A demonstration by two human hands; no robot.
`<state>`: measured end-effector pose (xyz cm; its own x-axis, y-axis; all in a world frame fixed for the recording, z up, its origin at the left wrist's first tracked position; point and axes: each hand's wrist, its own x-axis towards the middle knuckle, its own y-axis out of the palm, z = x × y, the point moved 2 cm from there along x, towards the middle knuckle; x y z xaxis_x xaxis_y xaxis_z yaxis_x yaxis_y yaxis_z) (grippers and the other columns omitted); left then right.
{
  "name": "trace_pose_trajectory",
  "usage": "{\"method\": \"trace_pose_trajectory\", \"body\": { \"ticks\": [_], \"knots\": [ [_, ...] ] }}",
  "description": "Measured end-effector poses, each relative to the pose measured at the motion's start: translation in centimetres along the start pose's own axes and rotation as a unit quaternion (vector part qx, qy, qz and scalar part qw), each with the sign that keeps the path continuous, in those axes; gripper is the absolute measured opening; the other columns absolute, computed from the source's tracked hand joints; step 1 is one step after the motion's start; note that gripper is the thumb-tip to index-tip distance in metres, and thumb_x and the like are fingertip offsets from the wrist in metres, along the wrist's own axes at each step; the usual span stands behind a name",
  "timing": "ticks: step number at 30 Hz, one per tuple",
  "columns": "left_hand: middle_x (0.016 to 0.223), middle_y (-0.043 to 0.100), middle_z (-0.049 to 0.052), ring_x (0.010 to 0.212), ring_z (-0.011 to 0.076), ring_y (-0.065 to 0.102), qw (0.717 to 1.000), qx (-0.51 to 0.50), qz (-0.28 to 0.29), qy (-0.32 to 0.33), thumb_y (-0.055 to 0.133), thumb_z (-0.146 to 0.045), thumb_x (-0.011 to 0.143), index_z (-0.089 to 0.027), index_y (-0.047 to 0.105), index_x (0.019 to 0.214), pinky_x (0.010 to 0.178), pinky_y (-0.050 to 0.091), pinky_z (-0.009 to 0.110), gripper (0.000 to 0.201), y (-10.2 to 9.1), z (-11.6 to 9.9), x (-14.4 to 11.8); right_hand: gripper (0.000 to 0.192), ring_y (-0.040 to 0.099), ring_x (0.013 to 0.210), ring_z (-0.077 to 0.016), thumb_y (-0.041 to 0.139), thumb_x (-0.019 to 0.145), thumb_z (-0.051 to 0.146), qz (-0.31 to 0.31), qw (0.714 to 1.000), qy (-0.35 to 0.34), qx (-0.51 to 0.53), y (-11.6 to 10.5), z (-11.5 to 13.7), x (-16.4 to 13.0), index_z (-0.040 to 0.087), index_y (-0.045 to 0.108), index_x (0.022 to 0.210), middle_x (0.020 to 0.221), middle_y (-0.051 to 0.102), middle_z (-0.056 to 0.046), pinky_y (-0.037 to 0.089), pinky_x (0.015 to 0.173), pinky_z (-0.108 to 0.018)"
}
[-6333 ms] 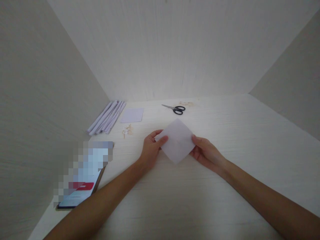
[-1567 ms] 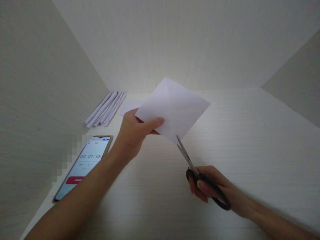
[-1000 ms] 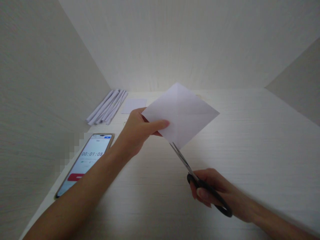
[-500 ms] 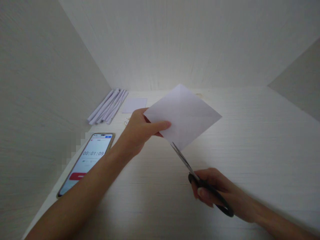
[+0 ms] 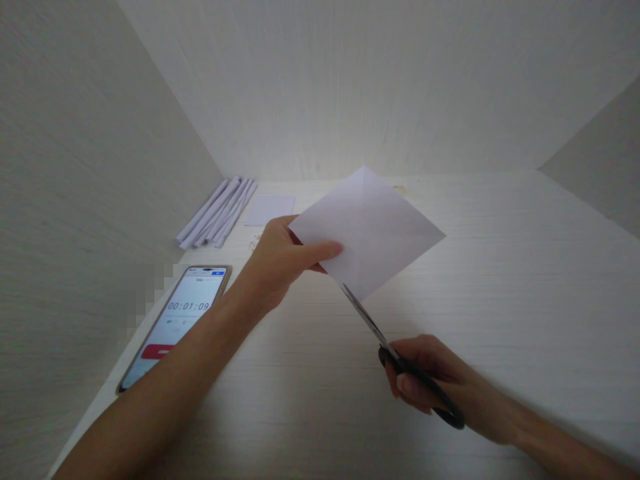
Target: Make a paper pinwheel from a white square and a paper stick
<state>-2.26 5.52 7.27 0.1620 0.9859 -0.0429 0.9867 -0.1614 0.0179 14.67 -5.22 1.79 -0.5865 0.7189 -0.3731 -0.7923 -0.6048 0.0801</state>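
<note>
At the far left of the frame, a side wall [image 5: 75, 167] of pale wood grain runs from top to bottom. At its foot, lower left, a phone [image 5: 175, 323] lies face up on the tabletop [image 5: 500, 280], its screen lit and showing a timer reading and a red bar; part of the area beside it is blurred out. Above it, left of centre, a bundle of rolled white paper tubes [image 5: 216, 212] lies against the wall, and just to their right a small flat paper card [image 5: 271, 209] rests on the table.

Left of centre, the left hand [image 5: 280, 263] is raised above the table and closed in a pinch, thumb on top, on the left corner of a white paper square [image 5: 367, 230]. The sheet is held diamond-wise at centre frame, clear of the tabletop, with fold creases crossing its face. A few small pale scraps [image 5: 255, 241] lie behind the hand; what they are cannot be made out.

Below the sheet's lowest corner, the scissors [image 5: 395, 357] point up and to the left. The blade tips meet the paper's lower edge; the blades appear nearly closed, though the angle is poor. At lower right, the right hand [image 5: 435, 383] is closed round the black handles, fingers through the loops, forearm leaving the frame at the bottom right corner.
</note>
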Motion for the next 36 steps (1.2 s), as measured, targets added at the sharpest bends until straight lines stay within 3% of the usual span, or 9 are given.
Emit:
{"method": "trace_pose_trajectory", "body": {
  "ticks": [8, 16, 36],
  "knots": [
    [0.064, 0.064, 0.004, 0.059, 0.0164, 0.06, 0.999, -0.023, -0.042, 0.018, 0.069, -0.018, 0.05, -0.012, 0.061, 0.066, 0.052, 0.051, 0.026, 0.019, -0.1, 0.3, 0.0, 0.044, 0.029, 0.05, -0.0079, 0.043, 0.073, 0.058, -0.011, 0.999, -0.023, -0.027, 0.0, -0.5, 0.3, 0.016, 0.042, 0.062, 0.054, 0.033, 0.004, 0.021, 0.044, -0.022],
    [0.068, 0.064, 0.003, 0.066, 0.0167, 0.06, 0.989, -0.052, -0.12, 0.075, 0.068, -0.023, 0.054, -0.017, 0.061, 0.069, 0.055, 0.052, 0.027, 0.018, 0.2, 0.9, -0.4, 0.043, 0.033, 0.055, -0.01, 0.041, 0.075, 0.058, -0.099, 0.993, -0.041, -0.056, 0.1, -0.4, 0.5, 0.016, 0.044, 0.067, 0.059, 0.036, 0.002, 0.026, 0.048, -0.023],
    [0.066, 0.064, 0.005, 0.06, 0.0159, 0.06, 0.992, -0.023, -0.121, 0.012, 0.068, -0.024, 0.054, -0.011, 0.06, 0.071, 0.054, 0.052, 0.026, 0.023, 1.2, 0.8, -1.4, 0.042, 0.031, 0.054, -0.0093, 0.041, 0.076, 0.057, -0.105, 0.992, -0.052, -0.047, 0.3, 0.4, 0.5, 0.017, 0.041, 0.064, 0.057, 0.034, 0.003, 0.025, 0.047, -0.023]
  ]
}}
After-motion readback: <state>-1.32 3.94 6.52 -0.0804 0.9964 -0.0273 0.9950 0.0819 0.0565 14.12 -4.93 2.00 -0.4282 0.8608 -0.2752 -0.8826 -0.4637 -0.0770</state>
